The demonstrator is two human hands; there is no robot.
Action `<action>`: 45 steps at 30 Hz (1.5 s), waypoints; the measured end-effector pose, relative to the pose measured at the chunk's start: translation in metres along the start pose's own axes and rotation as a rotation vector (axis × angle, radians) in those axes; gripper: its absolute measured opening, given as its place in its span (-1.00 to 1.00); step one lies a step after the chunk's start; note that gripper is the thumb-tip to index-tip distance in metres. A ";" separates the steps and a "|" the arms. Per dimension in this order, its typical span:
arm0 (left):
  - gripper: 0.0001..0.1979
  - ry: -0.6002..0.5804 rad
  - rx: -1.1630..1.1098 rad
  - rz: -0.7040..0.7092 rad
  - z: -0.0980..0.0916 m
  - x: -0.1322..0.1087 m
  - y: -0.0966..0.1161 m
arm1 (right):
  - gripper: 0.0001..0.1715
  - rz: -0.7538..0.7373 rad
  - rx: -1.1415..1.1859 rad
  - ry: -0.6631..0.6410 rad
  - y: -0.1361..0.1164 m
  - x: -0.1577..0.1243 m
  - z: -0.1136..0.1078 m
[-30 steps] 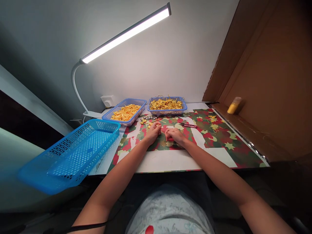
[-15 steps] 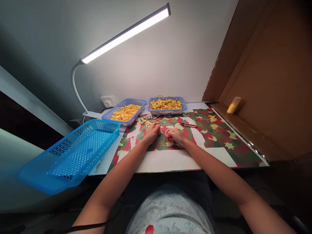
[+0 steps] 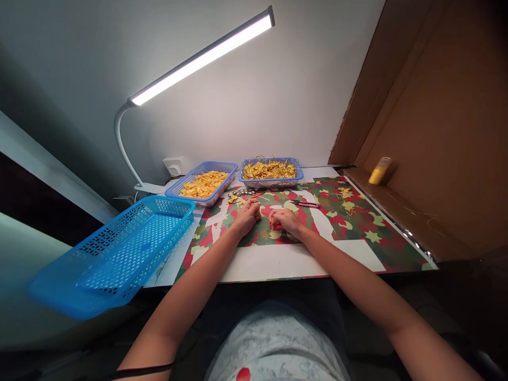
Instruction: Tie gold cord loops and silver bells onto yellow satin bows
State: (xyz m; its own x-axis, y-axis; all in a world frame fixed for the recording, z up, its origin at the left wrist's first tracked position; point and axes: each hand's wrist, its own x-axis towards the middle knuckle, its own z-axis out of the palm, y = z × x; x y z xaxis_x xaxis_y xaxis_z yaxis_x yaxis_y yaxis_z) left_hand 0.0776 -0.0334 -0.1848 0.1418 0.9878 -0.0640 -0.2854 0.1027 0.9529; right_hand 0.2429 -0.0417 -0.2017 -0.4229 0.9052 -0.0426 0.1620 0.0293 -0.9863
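My left hand (image 3: 248, 216) is closed in a pinch above the patterned table cover. Beside it on the right, my right hand (image 3: 284, 219) is curled closed, knuckles up. A thin yellowish cord (image 3: 265, 216) runs taut across the small gap, its ends going into the fingers of both hands. What else the fingers may hold is too small to make out. Just beyond my left hand lie several small silver bells or beads (image 3: 248, 193) and a few yellow pieces (image 3: 233, 199). Thread snips (image 3: 305, 203) with dark handles rest behind my right hand.
A blue basket of flat yellow pieces (image 3: 206, 184) and another of golden corded pieces (image 3: 270, 170) stand at the back. An empty bright blue basket (image 3: 130, 254) overhangs the left edge. Yellow scraps (image 3: 347, 201), a yellow-filled bottle (image 3: 380, 170) and cardboard (image 3: 432, 132) are right; a lamp (image 3: 204, 58) glows above.
The view has shifted very slightly. Both hands keep almost the same place and grip, with the cord still between them.
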 end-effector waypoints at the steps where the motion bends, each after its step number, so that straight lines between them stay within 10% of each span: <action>1: -0.67 -0.001 -0.003 0.000 0.000 0.000 0.000 | -0.67 -0.003 -0.002 0.002 0.000 0.000 0.000; 35: -0.77 -0.173 0.114 0.124 0.000 -0.002 0.000 | -0.75 -0.256 0.121 0.177 -0.029 -0.023 -0.020; 45: -0.51 -0.249 0.417 0.249 0.010 -0.017 0.004 | -0.67 -0.146 0.276 0.184 -0.019 -0.016 -0.026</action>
State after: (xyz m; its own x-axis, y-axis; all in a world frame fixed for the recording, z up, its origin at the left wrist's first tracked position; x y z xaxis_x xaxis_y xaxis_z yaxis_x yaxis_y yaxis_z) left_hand 0.0838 -0.0505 -0.1765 0.3525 0.9137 0.2023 0.0536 -0.2356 0.9704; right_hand 0.2701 -0.0456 -0.1784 -0.2519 0.9619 0.1066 -0.1462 0.0711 -0.9867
